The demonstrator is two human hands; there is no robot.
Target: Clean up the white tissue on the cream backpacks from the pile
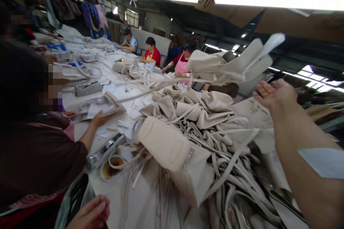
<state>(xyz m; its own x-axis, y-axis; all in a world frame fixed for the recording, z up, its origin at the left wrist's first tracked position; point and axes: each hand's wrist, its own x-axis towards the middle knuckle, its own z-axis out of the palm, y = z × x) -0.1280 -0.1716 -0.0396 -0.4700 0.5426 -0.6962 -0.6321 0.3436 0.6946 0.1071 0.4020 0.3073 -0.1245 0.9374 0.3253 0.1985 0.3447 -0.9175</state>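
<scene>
Bags in pale beige lie in a deep heap [190, 107] across the tabletop [115, 186], straps tangled, one nearer bag [163, 143] tipped with its base showing. Another bag [228, 66], white sheeting [272, 44] sticking out of it, appears to be in the air above the heap, near the right hand [279, 93]; that hand is palm up and empty, fingers loosely apart, a gap between them and the bag. The left hand [92, 211] is low by the tabletop's edge, its fingers curled close, nothing visible in them; whether they meet the thumb I cannot tell. Judging by the made-up bodies and attached straps, assembly looks largely done, while the heap itself seems mostly unsorted, with much left to handle. No brand or label can be read; a tape dispenser [106, 150] shows no legible writing.
</scene>
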